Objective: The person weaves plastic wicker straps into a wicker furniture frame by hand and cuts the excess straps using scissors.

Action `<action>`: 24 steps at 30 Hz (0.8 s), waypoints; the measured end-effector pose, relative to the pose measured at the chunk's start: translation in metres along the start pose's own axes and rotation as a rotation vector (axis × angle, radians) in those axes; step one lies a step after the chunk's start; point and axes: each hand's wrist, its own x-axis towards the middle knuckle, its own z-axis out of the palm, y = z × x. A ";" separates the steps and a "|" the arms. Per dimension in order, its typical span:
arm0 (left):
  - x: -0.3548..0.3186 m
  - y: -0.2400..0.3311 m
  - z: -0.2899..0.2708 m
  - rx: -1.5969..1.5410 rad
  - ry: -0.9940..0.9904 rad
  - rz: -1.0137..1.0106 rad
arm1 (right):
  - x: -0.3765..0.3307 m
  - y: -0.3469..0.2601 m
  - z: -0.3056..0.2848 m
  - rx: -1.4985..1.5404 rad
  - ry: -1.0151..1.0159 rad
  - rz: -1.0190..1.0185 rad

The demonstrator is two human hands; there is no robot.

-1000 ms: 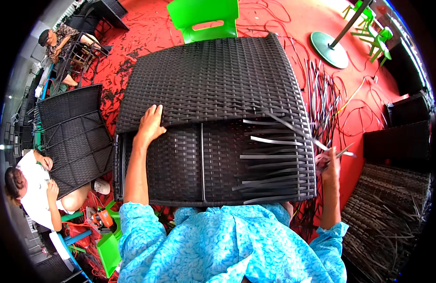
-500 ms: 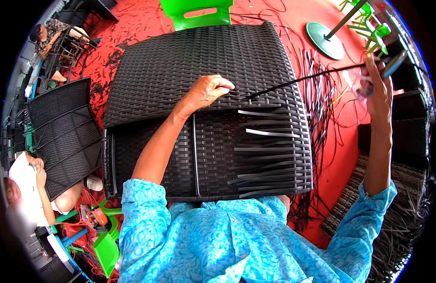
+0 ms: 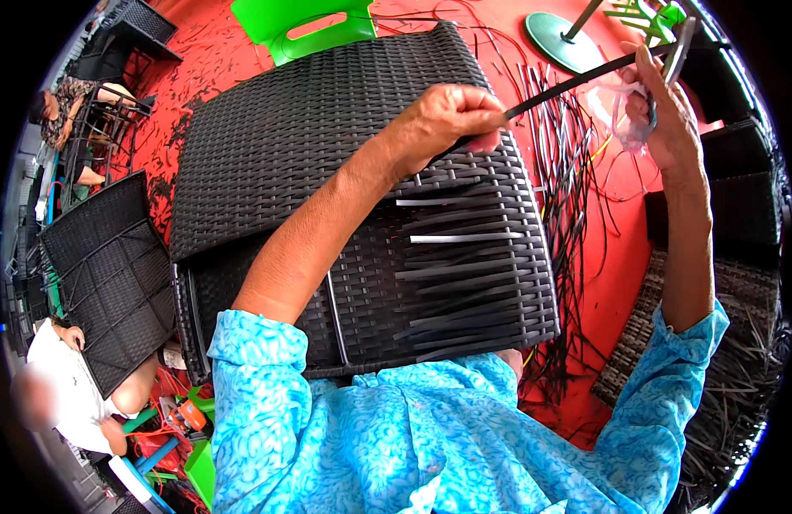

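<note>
A black woven wicker panel (image 3: 327,128) lies across my lap on a woven frame, with loose flat strip ends (image 3: 464,276) fanning in from its right side. Over the panel's right part, my left hand (image 3: 452,124) pinches a long black plastic strip (image 3: 576,83). The strip runs taut up to the right, where my right hand (image 3: 670,116) grips its other end, raised beyond the panel. A flat greyish tool (image 3: 682,51) sticks up by the right fingers; its kind is unclear. Something clear and plastic-like (image 3: 631,116) shows at that palm.
Loose black strips (image 3: 563,206) lie on the red floor to the right. A green chair (image 3: 302,26) stands beyond the panel, with a round green base (image 3: 565,43) right of it. At the left, a person in white (image 3: 66,385) sits by another woven panel (image 3: 113,274).
My left hand has moved right and up and now pinches the strip. The right hand has shifted slightly left and up. The strip is drawn between both hands.
</note>
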 end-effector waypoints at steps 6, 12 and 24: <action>-0.009 0.028 -0.033 -0.135 0.303 0.100 | -0.052 0.054 -0.017 -0.450 -0.082 0.431; -0.052 -0.018 -0.060 0.188 0.578 -0.191 | -0.099 0.122 0.041 -0.983 -0.486 -0.090; -0.056 -0.087 -0.057 0.705 0.689 -0.075 | -0.082 0.110 0.081 -1.258 -0.603 -0.275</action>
